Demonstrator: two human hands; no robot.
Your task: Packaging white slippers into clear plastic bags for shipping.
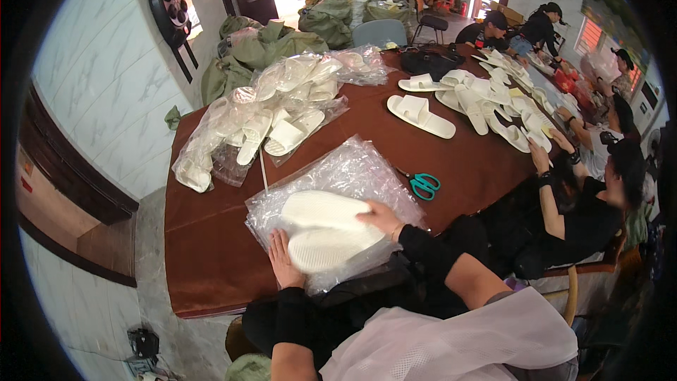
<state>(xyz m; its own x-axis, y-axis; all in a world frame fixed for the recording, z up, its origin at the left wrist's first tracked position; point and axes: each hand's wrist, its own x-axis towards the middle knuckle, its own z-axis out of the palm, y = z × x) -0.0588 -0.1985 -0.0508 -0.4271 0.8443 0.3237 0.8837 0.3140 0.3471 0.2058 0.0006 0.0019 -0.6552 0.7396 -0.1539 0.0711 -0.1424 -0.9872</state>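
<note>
A pair of white slippers [328,229] lies side by side in front of me, ribbed soles facing up. Beneath them is a stack of clear plastic bags [352,162]. My right hand [381,219] grips the right end of the farther slipper, thumb and fingers closed around it. With fingers stretched out, my left hand [283,261] rests on the plastic at the left end of the nearer slipper. Whether the slippers are inside a bag or on top of the stack, I cannot tell. Teal-handled scissors [424,185] lie just right of the bags.
Bagged white slippers [261,113] are heaped at the far left of the brown table [211,240]. Loose white slippers [422,116] spread along the right, where a co-worker's hands [541,155] and several other people are working. Green sacks [268,42] stand behind the table.
</note>
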